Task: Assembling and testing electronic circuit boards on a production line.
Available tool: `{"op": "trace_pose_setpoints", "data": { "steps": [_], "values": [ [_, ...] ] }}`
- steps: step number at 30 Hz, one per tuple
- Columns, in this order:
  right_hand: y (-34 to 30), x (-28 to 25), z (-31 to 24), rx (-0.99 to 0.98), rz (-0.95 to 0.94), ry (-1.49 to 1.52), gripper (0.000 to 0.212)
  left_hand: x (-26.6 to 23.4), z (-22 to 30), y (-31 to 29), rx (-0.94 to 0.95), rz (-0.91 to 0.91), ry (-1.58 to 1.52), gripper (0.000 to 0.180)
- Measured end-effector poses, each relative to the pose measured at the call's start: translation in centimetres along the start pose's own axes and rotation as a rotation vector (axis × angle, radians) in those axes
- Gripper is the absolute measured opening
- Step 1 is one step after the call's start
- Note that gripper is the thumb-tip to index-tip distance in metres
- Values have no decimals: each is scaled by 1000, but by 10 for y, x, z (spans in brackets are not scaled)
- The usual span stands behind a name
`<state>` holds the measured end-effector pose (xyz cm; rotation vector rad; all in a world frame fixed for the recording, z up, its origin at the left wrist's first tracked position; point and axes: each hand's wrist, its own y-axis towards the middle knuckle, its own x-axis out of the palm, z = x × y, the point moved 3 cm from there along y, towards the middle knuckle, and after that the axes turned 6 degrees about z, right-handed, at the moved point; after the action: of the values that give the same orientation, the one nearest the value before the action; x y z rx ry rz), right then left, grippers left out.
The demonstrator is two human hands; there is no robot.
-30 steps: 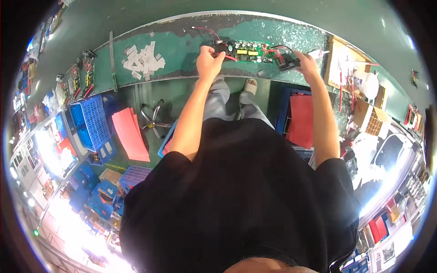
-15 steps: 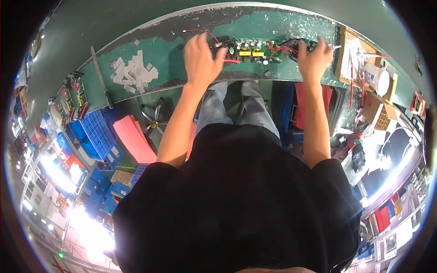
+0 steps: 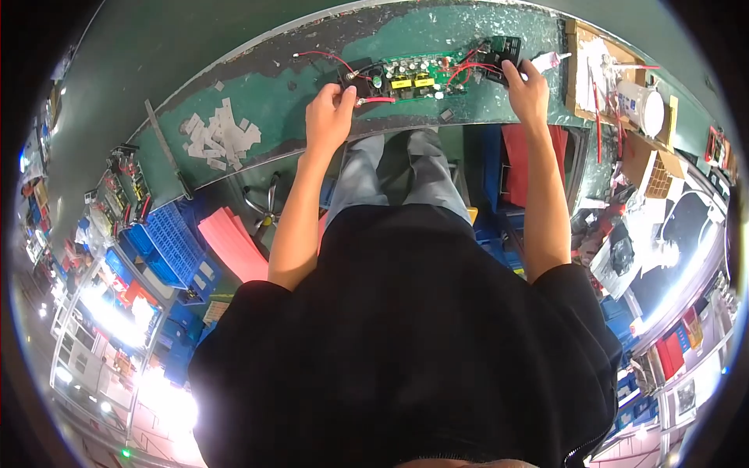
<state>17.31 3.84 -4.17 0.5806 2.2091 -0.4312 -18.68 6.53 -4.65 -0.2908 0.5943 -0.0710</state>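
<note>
The populated green circuit board (image 3: 415, 76) is lying component-side up; a black left panel (image 3: 356, 72) and red-wired black right panel (image 3: 503, 54) are flanking it.

This looks like a factory-style electronics workshop. A scuffed green workbench (image 3: 269, 87) carries a wired circuit board (image 3: 413, 81) — other boards (image 3: 125, 189) sit farther left — with a blue plastic crate (image 3: 176, 243) and a cardboard box (image 3: 641, 161) nearby.

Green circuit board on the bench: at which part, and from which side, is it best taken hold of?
The green circuit board is probably best held by its two long edges, coming from above on the person's side. Raised parts, such as the yellow blocks, crowd its face; red wires leave its right end, and a black part sits at its left.
</note>
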Motion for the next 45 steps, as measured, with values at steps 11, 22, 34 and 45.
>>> {"op": "trace_pose_setpoints", "data": {
  "steps": [11,22,34,45],
  "values": [
    [15,0,-20,150,161,517,52,70,-7,-95,-345,-95,-251,29],
    [-151,61,-10,562,-252,502,45,46,66,-25,531,6,439,12],
    [-129,23,53,209,70,559,65,39,105,137,916,58,457,62],
    [-167,59,3,152,-113,162,22,3,102,123,583,-290,873,44]
  ]
}}
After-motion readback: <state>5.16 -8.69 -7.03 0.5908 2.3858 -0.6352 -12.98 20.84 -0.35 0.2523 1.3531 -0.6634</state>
